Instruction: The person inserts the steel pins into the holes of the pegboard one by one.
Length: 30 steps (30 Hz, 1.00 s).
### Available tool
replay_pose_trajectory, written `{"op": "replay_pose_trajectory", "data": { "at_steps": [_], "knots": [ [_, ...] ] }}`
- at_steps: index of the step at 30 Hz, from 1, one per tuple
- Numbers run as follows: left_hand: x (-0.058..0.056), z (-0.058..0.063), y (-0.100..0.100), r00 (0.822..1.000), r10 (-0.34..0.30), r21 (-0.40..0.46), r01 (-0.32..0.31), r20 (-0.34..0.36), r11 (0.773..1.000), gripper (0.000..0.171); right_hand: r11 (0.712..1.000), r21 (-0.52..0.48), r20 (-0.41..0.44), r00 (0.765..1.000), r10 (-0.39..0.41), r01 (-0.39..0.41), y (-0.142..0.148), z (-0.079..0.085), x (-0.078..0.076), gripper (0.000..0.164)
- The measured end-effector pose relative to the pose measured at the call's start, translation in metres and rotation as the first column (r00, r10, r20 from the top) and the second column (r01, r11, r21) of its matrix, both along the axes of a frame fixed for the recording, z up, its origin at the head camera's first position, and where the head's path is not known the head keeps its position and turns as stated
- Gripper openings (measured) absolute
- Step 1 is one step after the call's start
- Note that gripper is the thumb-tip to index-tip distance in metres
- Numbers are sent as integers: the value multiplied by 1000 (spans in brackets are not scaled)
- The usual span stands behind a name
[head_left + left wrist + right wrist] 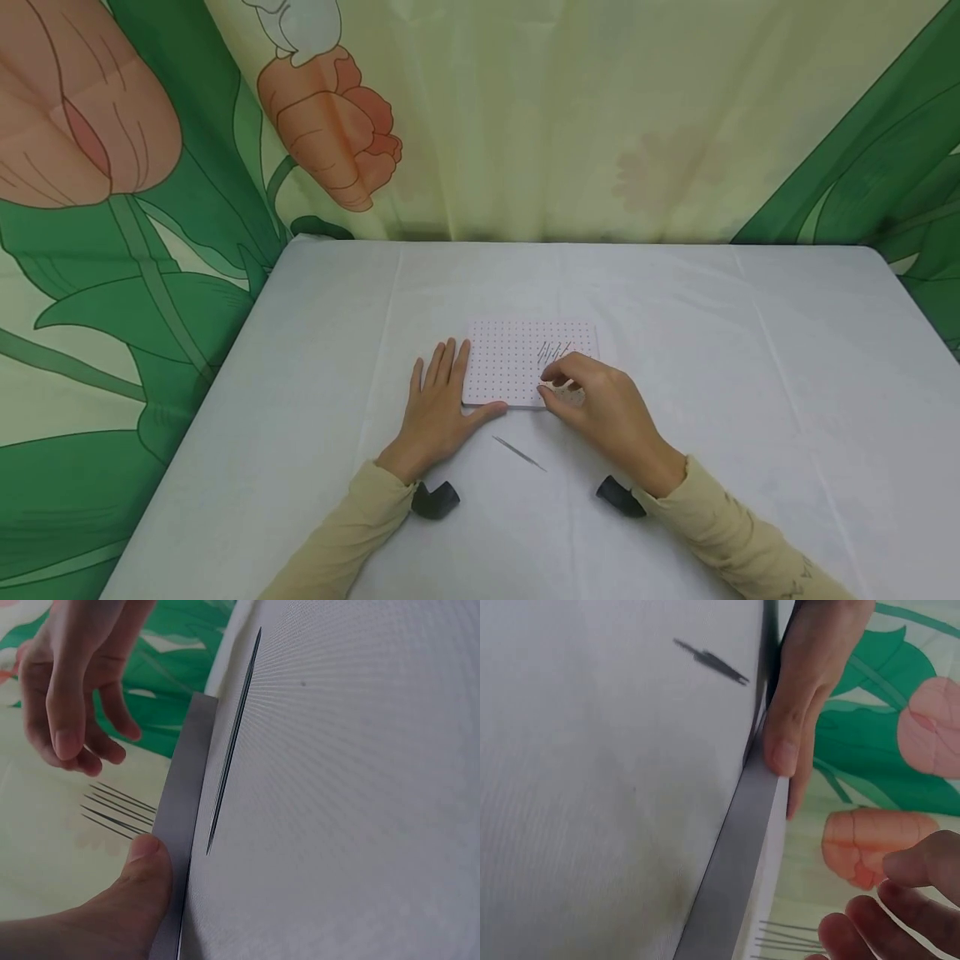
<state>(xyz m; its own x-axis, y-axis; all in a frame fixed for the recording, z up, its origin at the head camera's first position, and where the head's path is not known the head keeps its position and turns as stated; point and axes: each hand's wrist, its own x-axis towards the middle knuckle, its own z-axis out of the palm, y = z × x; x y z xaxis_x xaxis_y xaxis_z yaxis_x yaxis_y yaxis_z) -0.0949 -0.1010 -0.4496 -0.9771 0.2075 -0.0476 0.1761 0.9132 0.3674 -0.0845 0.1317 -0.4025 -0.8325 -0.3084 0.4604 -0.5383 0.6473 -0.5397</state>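
A white pegboard (498,362) dotted with rows of small holes lies flat on the table. Several thin metal pins (553,352) stand in its right part, seen side-on in the left wrist view as dark pins (120,811). My left hand (441,410) lies along the board's left side, fingers straight, thumb against the front edge. Over the front right part of the board hovers my right hand (606,406), fingers loosely bent, with a gap between thumb and index and nothing visible between them. A few loose pins (519,452) lie close together in front of the board.
White cloth covers the table (300,400). Black wrist pieces (435,500) show beside both sleeves. Behind the table hangs a printed curtain (525,125) with leaves, a flower and a carrot.
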Motion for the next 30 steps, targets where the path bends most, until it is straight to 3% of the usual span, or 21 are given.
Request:
{"op": "replay_pose_trajectory", "data": {
  "at_steps": [16,30],
  "knots": [
    [2,3,-1,1000,-5,17,5,-8,1000,106,991,106,53,996,71,-76,-21,-4,14,13],
    [3,3,-1,1000,-1,29,1,3,1000,106,944,273,218,968,126,-184,-34,-10,23,13]
  ]
}}
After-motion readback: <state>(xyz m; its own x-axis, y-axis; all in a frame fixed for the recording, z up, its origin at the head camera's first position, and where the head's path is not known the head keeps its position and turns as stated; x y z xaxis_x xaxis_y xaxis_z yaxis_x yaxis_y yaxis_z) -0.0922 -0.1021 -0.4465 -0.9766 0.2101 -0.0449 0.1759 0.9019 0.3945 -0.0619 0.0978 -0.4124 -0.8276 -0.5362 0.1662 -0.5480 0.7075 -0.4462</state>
